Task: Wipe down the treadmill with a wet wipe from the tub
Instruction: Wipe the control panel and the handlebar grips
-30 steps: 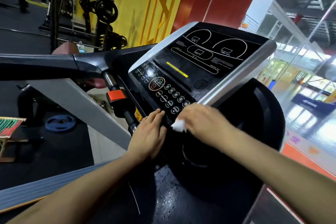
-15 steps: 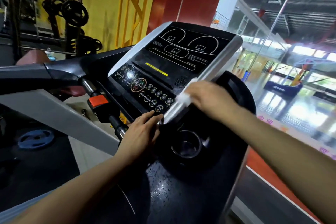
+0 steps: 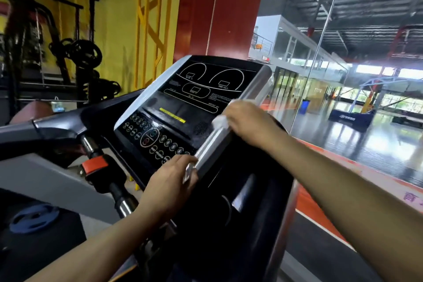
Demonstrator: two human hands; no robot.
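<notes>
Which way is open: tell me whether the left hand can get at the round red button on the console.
Probably yes: the left hand rests at the console's lower edge, just below the round red button, with nothing between them.

A gym: beyond the fingers [image 3: 183, 162] stands a treadmill console [image 3: 183, 107], left of them a rack of weight plates [image 3: 84, 52] and a blue plate [image 3: 34, 217] on the floor, right a glossy sports court [image 3: 377, 139].
</notes>
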